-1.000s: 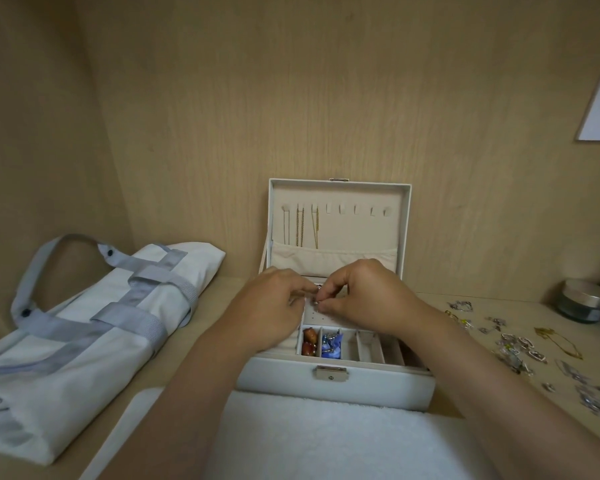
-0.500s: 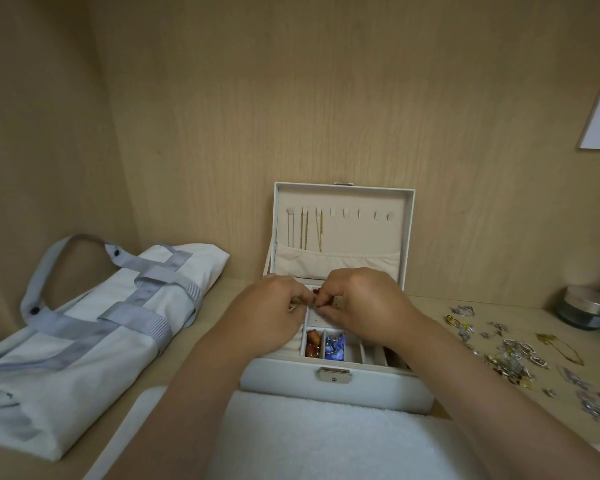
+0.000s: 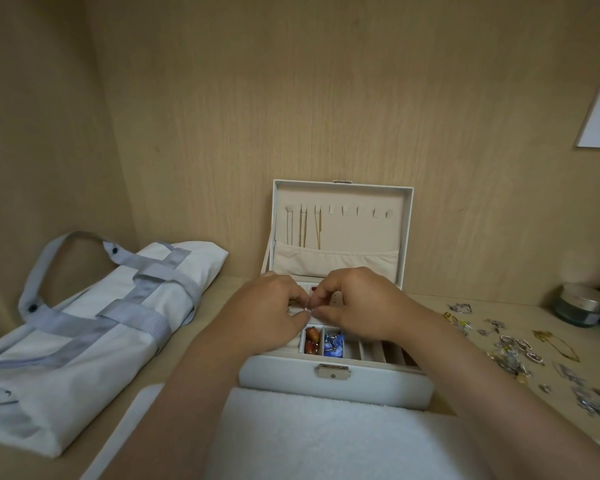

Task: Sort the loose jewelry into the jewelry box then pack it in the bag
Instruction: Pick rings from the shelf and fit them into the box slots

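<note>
Curled fingers of the left hand (image 3: 267, 311) and right hand (image 3: 355, 301) pinch a small jewelry piece (image 3: 309, 309) over the open jewelry box (image 3: 336, 384); loose jewelry (image 3: 510, 344) lies right, the bag (image 3: 84, 323) left.

A white box-shaped jewelry case (image 3: 336, 386) in smooth leather-look covering, with a polished metal clasp (image 3: 332, 371) and matt cream cloth lining, is sitting on a matt pale wood-grain shelf (image 3: 520, 304) beside a white woven-canvas tote bag with ribbed grey webbing straps (image 3: 84, 341). Gold-coloured metal chains (image 3: 303, 232) are hanging in its lid, while a fluffy white terry towel (image 3: 326, 438) and glinting loose metal jewelry (image 3: 510, 348) are lying alongside. The left hand (image 3: 267, 306) and right hand (image 3: 354, 299) are pinching a tiny shiny silvery piece (image 3: 308, 309).
</note>
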